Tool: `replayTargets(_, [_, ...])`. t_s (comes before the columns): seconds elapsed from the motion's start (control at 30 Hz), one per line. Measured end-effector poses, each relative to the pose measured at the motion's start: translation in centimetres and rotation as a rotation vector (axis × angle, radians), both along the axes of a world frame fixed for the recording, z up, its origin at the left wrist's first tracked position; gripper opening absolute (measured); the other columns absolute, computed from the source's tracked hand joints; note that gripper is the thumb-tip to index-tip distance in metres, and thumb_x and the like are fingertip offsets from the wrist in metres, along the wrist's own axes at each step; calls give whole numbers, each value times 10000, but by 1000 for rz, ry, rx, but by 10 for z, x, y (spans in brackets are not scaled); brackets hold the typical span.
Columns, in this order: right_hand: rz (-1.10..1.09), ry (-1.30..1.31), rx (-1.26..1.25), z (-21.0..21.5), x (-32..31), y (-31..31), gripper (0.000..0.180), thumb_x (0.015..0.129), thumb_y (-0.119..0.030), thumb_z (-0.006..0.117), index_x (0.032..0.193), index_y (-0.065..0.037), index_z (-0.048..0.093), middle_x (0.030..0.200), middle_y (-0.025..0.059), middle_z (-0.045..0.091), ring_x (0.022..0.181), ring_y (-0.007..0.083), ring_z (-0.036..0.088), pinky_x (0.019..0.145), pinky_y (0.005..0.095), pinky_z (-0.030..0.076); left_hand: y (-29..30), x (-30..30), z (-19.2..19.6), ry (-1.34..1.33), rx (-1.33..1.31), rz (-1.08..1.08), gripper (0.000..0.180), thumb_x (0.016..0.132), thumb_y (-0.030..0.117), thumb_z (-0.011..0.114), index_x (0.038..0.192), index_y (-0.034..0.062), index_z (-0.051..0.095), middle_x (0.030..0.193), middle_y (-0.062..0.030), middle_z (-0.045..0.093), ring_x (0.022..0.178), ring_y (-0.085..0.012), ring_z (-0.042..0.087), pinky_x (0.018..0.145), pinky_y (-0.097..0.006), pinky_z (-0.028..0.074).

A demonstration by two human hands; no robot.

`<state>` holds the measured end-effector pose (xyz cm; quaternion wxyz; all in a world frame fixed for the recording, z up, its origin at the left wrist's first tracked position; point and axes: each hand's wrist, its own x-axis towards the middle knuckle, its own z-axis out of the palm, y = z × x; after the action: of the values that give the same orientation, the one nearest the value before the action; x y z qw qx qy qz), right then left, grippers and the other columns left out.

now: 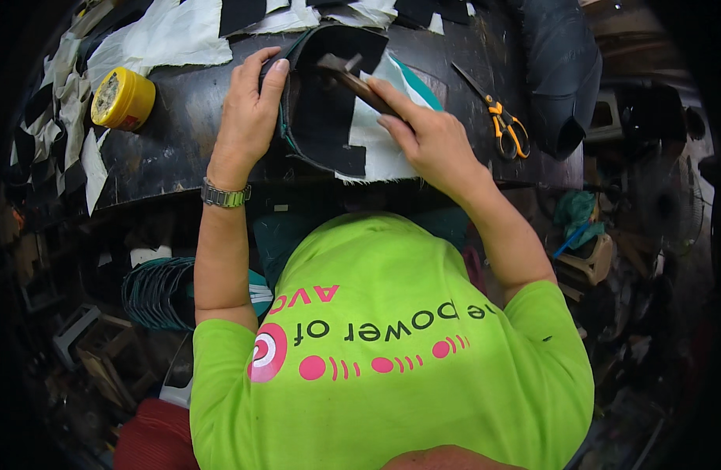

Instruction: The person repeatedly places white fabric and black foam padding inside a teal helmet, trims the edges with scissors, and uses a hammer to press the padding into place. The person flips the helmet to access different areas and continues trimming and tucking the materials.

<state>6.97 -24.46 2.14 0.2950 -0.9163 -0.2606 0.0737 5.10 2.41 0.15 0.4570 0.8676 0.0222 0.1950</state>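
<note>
Black fabric piece [325,102]: curved, teal-edged, lying flat at the middle of the dark worktable [180,133]; taken here as the reference item.

Your left hand [247,117]: at the piece's left edge, fingers curled over the rim and pinching it, thumb pressed on top. A metal watch [223,196] sits on that wrist.

Your right hand [431,141]: at the piece's right side, fingers closed around the brown handle of a hammer [353,78], whose head rests on the piece's upper part.

White lining sheet [388,133]: under the piece, showing at its right and lower edge.

Yellow tin [122,98]: well left of the piece, lid off.

Orange-handled scissors [497,117]: right of the piece, beyond your right hand.

White and black scraps [173,35]: above and left of the piece.
</note>
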Motion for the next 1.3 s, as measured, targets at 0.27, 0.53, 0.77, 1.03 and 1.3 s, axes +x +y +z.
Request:
replayTargets(0.27, [222, 22, 158, -3, -28, 15, 513, 982, -275, 663, 1480, -251, 545, 933, 192, 734, 815, 409, 705, 731, 472, 560, -4, -7, -8, -49, -7, -5, 453, 1056, 390, 537, 1331, 38, 611, 1240, -220, 619, 1176, -363, 585, 1036, -419, 449])
replayTargets(0.53, [122, 49, 129, -5, -16, 2, 526, 974, -166, 672, 1486, -183, 556, 1237, 182, 709, 1063, 365, 719, 892, 366, 574, -11, -6, -4, -25, 18, 0, 463, 1047, 394, 559, 1328, 30, 609, 1263, -232, 614, 1198, -380, 581, 1050, -433, 449])
replayTargets(0.77, [29, -47, 119, -8, -24, -12, 502, 982, -204, 655, 1475, -195, 563, 1103, 191, 720, 946, 391, 718, 820, 424, 573, -13, -4, -7, -18, 36, 25, 467, 1049, 400, 556, 1322, 26, 610, 1216, -223, 628, 1157, -367, 597, 1021, -432, 464])
replayTargets(1.03, [-90, -250, 166, -7, -35, -31, 486, 964, -241, 669, 1444, -252, 595, 911, 187, 732, 793, 402, 706, 710, 466, 573, -17, -5, -5, -10, 51, 48, 480, 1048, 423, 553, 1329, 39, 614, 1211, -230, 624, 1119, -372, 608, 994, -432, 478])
replayTargets(1.3, [0, 59, 408, -6, -52, -58, 459, 956, -194, 710, 1405, -135, 632, 1272, 182, 700, 1098, 331, 721, 942, 347, 551, -17, -12, -2, 23, -10, 101, 546, 1040, 466, 567, 1387, 44, 577, 1303, -222, 582, 1232, -362, 567, 1067, -427, 440])
